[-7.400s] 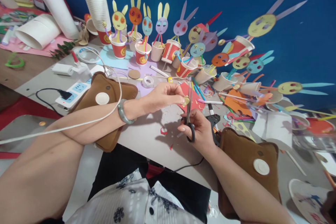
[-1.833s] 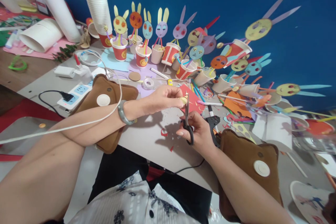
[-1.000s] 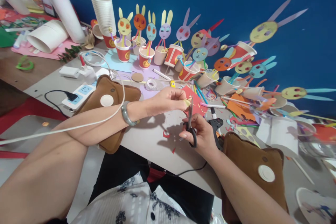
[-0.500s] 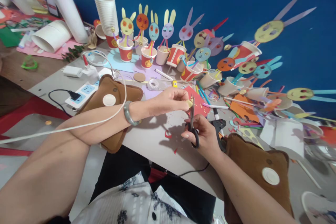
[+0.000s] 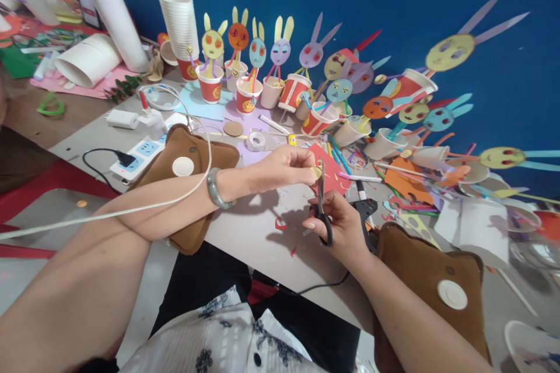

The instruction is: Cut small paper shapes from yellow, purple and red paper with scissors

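Between the thumb and fingers of my left hand (image 5: 294, 166) is a small piece of yellow paper (image 5: 315, 172), mostly covered by the fingertips. My right hand (image 5: 343, 226) grips a pair of scissors (image 5: 322, 210) by the black handles, blades pointing up and away from me. The blades are at the yellow paper's right edge. Behind them on the table lies a sheet of red paper (image 5: 335, 178). Red scraps (image 5: 281, 223) are scattered below my hands.
Paper cups (image 5: 210, 90) with paper rabbit figures line the blue wall. A glue gun (image 5: 366, 207) lies right of my hand. Brown cushions (image 5: 431, 280) (image 5: 196, 154) flank the work area. A white cable (image 5: 131, 214) crosses my left arm near a power strip (image 5: 139, 157).
The yellow paper shows slightly more beyond my left fingertips, and the scissor blades look closer together. My hands have otherwise hardly moved.
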Motion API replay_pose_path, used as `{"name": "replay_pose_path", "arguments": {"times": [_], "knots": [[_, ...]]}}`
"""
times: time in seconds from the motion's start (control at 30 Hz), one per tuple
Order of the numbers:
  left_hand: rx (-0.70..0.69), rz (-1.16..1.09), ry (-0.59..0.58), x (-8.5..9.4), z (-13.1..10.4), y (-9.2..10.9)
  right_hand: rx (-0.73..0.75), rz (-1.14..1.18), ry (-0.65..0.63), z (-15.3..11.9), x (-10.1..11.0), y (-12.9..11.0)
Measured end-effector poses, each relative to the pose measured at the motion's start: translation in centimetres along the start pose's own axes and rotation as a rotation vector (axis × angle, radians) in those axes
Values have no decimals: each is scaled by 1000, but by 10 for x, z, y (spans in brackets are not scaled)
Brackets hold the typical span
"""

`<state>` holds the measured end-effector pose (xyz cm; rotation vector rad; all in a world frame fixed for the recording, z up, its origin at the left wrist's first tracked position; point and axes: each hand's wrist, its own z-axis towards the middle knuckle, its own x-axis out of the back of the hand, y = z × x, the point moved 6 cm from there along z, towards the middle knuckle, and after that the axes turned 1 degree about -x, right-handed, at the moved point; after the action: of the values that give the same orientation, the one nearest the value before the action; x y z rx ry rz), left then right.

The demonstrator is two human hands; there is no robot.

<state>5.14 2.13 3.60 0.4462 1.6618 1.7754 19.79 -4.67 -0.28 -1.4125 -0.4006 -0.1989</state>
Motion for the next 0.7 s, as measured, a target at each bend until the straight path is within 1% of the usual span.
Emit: {"name": "replay_pose_path", "arguments": {"times": [0.33,0.7], "knots": [[7,-35,12,-1,0,2,7,3,-1,1,0,0],[8,-56,23,0,0,1,3,4,41,1,3,-1]]}}
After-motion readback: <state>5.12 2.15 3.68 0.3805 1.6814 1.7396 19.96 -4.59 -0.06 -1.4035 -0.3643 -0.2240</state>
